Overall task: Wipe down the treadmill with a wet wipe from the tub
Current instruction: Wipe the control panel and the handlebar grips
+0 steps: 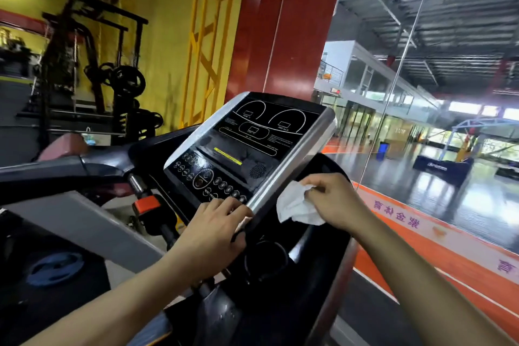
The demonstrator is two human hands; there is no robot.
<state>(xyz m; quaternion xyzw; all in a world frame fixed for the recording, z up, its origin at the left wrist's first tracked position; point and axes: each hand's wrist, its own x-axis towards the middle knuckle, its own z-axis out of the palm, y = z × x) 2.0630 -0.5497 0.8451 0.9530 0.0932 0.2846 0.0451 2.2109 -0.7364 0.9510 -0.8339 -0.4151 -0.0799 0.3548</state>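
White wipe [297, 206] pinched by right hand [334, 199]; left hand [213, 230] fingers flat on console [244, 146] edge.

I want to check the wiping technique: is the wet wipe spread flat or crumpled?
Crumpled. The wet wipe hangs bunched in irregular folds from the right hand, which pinches it beside the console's silver edge.

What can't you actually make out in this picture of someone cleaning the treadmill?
- Tub of wipes: nowhere in the head view.
- Treadmill belt: cut off by the bottom edge.
- Console button labels: too small and blurred.
- Console's lower edge: covered by the left hand.
- Wipe: partly hidden in the right hand.
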